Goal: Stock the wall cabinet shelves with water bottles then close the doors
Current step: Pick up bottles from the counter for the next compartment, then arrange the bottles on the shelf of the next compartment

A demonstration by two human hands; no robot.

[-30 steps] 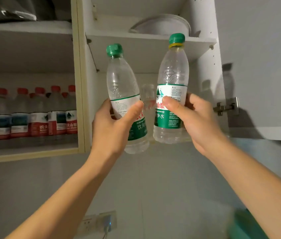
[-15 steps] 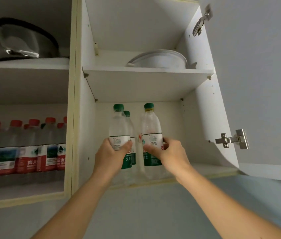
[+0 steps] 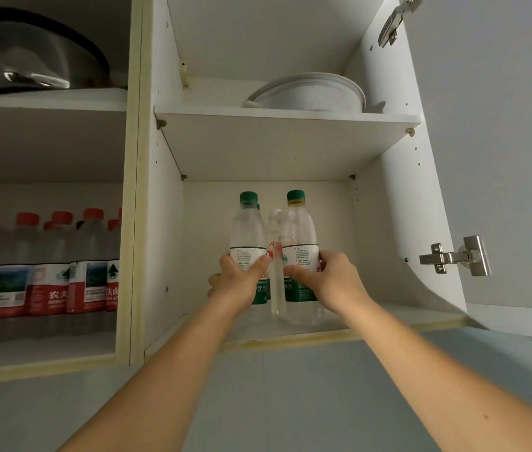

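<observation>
Two clear water bottles with green caps stand upright inside the right compartment of the wall cabinet, on its lower shelf (image 3: 372,324). My left hand (image 3: 242,282) grips the left bottle (image 3: 247,230) round its label. My right hand (image 3: 330,278) grips the right bottle (image 3: 299,230), which has a yellow ring under its cap. Between and behind them stands another clear bottle (image 3: 274,223), partly hidden. The right cabinet door (image 3: 503,158) is swung open.
The left compartment holds several red-capped, red-labelled bottles (image 3: 49,269) in rows. Above them lies a dark metal pot (image 3: 29,57). A white round dish (image 3: 310,93) sits on the upper right shelf. Door hinges (image 3: 454,257) jut from the open door. Grey wall lies below.
Both hands carried their bottles up from below the cabinet and into the right compartment's lower shelf; since half a second ago they sit a little deeper and more upright.
</observation>
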